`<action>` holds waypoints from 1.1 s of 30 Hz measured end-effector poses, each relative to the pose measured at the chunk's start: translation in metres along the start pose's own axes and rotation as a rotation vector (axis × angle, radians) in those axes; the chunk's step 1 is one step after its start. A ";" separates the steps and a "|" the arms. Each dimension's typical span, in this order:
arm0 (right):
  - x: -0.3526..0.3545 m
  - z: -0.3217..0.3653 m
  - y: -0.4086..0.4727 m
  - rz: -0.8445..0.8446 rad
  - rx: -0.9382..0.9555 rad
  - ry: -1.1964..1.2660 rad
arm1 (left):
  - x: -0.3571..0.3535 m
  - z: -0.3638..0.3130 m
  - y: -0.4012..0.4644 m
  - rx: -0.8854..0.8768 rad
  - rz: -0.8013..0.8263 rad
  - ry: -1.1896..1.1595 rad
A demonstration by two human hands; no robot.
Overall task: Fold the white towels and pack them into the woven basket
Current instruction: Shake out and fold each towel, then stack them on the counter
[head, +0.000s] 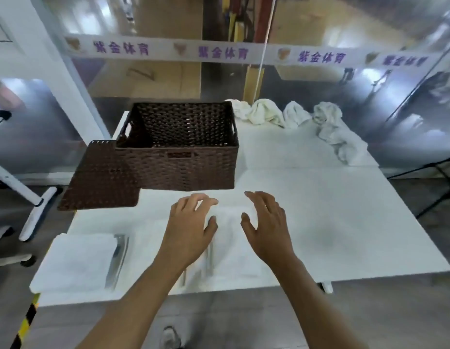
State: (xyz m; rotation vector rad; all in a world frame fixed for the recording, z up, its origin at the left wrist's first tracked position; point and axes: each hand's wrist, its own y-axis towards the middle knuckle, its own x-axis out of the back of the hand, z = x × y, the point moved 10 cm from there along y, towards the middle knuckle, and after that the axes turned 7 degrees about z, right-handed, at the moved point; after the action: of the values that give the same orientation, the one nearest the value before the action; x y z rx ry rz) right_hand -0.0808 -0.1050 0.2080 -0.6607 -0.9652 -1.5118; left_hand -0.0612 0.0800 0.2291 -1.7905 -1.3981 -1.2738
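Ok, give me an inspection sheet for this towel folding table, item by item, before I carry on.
Surface: white table, mostly bare on the right.
Job's things: woven basket open, no towels visible inside; its lid lies flat at its left, overhanging the table edge. Folded towel at the near left corner. Towel being folded under the hands. Crumpled towels along the far right edge.
Clutter: nothing seen.
Grippers: left hand and right hand open, fingers spread on the towel.
Cables: white cord hanging behind the table.
Surroundings: glass partition with a printed banner; black stand legs at right.
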 end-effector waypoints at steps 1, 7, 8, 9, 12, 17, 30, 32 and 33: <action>0.012 -0.018 -0.005 0.001 -0.023 0.007 | -0.009 -0.018 0.003 -0.007 0.013 -0.012; 0.065 -0.119 -0.035 -0.010 -0.120 0.019 | -0.066 -0.107 0.021 -0.046 0.073 -0.043; 0.071 -0.134 -0.040 -0.011 -0.137 0.019 | -0.075 -0.119 0.024 -0.057 0.086 -0.043; 0.077 -0.149 -0.043 -0.011 -0.156 0.021 | -0.083 -0.130 0.028 -0.067 0.100 -0.044; 0.093 -0.189 -0.047 -0.020 -0.201 0.031 | -0.106 -0.158 0.045 -0.079 0.143 -0.041; 0.105 -0.251 -0.031 -0.027 -0.262 0.064 | -0.144 -0.192 0.089 -0.115 0.182 -0.021; 0.132 -0.402 0.048 0.051 -0.389 0.063 | -0.260 -0.258 0.238 -0.153 0.292 -0.058; 0.132 -0.427 0.054 0.068 -0.404 0.061 | -0.277 -0.268 0.258 -0.145 0.319 -0.051; 0.132 -0.440 0.060 0.078 -0.406 0.065 | -0.286 -0.272 0.268 -0.144 0.327 -0.046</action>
State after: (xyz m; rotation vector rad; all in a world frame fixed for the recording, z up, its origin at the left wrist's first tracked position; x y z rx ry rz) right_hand 0.0035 -0.5503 0.1105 -0.9191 -0.5777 -1.6641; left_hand 0.0892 -0.3601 0.1210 -2.0552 -1.0027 -1.1876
